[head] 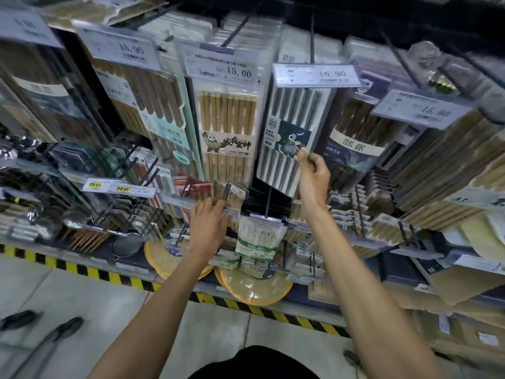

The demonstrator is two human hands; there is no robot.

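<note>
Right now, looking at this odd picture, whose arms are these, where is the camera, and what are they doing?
No machine here: these are a person's two bare arms, filmed by one wide-angle camera worn on the head, looking forward and down. It faces a shop rack of chopstick packs hanging on hooks behind price tags. The right hand pinches a grey chopstick pack at its panda label. The left hand lies with fingers stretched on a lower pack of wooden chopsticks, gripping nothing that I can see.
</note>
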